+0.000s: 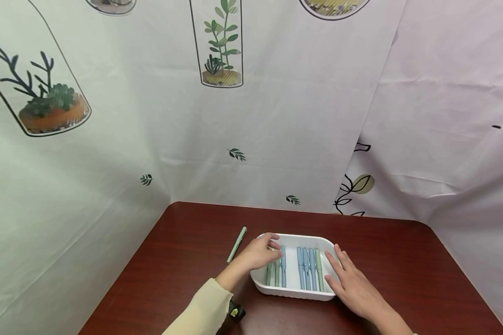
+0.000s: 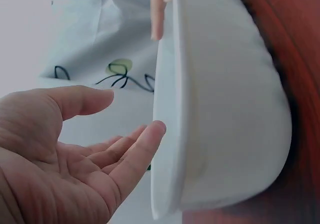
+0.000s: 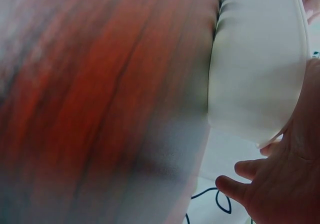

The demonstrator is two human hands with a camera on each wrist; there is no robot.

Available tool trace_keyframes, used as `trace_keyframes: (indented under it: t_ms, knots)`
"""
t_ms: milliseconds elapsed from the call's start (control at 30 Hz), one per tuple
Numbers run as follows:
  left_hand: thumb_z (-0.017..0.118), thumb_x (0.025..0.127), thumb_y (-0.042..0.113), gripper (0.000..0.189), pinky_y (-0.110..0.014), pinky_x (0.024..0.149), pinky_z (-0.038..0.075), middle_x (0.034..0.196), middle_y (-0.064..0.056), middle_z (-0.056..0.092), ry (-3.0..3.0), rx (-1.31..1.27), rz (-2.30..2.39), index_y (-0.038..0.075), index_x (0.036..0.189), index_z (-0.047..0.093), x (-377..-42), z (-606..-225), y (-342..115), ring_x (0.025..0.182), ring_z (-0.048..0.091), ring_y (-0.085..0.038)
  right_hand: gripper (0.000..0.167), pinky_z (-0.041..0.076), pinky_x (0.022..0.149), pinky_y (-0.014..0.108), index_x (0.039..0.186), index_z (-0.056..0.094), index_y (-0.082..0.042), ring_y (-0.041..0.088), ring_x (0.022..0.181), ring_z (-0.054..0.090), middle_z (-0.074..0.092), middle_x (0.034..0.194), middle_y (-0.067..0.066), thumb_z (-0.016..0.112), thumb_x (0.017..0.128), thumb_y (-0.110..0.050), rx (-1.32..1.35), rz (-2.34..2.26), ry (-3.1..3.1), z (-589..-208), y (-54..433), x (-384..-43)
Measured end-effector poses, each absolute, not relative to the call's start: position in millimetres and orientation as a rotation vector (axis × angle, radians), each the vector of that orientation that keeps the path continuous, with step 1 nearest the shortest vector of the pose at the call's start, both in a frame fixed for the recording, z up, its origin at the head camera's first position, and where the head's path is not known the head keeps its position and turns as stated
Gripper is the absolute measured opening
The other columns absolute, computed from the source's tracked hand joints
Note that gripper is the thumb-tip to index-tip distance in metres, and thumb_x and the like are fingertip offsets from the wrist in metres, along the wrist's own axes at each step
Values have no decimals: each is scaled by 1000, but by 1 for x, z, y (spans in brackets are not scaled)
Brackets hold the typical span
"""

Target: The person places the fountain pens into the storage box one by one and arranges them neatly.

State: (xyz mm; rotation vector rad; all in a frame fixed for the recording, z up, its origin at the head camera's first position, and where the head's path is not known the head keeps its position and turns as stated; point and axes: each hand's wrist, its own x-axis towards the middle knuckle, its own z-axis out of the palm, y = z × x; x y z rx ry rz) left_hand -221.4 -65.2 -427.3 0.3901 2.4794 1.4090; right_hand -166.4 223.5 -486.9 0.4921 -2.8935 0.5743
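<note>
A white tray (image 1: pixel 291 293) stands on the table, with slim pens in two groups. On its left side are several green pens (image 1: pixel 268 275) and a blue pen (image 1: pixel 283 270); on its right are several blue pens (image 1: pixel 306 272) and a green pen (image 1: pixel 320 272). My left hand (image 1: pixel 260 253) hovers over the tray's left end, thumb and fingers apart and slightly bent; the left wrist view shows nothing between them. At the right end, my right hand (image 1: pixel 354 286) has its fingers spread along the rim. Whether it touches the tray is unclear.
A single green pen (image 1: pixel 236 245) lies on the dark red-brown table (image 1: pixel 184 251) left of the tray. White fabric with plant drawings (image 1: pixel 276 139) hangs behind the table and at both sides. A dark device (image 1: pixel 236 311) sits at the left wrist.
</note>
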Motion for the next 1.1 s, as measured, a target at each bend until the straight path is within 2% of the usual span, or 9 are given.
trace_keyframes:
  t_ms: [67,200,400,600,900,1100]
  knots:
    - [70,93,18,52,-41,81,56,117,-9,70,2522,422,1390,-1,139,53,-223,-426,-72,97,68,-25,63,38,106,66,156,41,-14,49,146,31,24,165,20,58,102,-41,493,572,-2893,-487,224,-167]
    - [69,95,19,50,-44,88,55,122,-11,69,2569,491,1392,1,139,54,-226,-425,-84,110,66,-29,63,38,106,66,157,41,-15,49,146,30,24,165,19,58,102,-42,488,570,-2898,-487,224,-167]
    - [66,97,18,46,-43,90,55,128,-12,68,2641,592,1387,5,139,54,-231,-426,-99,110,66,-27,63,38,106,66,156,41,-15,49,146,30,23,165,19,57,102,-43,486,567,-2897,-488,225,-168]
    - [66,99,18,46,-48,98,52,132,-13,66,2707,631,1400,6,141,53,-236,-430,-118,116,64,-29,63,37,107,66,156,41,-15,49,146,30,24,165,19,57,102,-43,485,561,-2895,-488,224,-167]
    - [66,99,16,46,-53,102,49,134,-15,63,2806,543,1382,5,141,53,-241,-441,-143,122,60,-37,62,35,109,66,155,43,-15,48,146,30,27,164,19,57,102,-44,486,517,-2887,-488,223,-166]
    - [68,97,19,48,-51,101,49,134,-15,63,2904,397,1278,4,140,54,-245,-448,-152,124,60,-35,62,33,109,68,155,43,-17,48,147,29,27,165,18,57,102,-45,473,498,-2894,-487,223,-166]
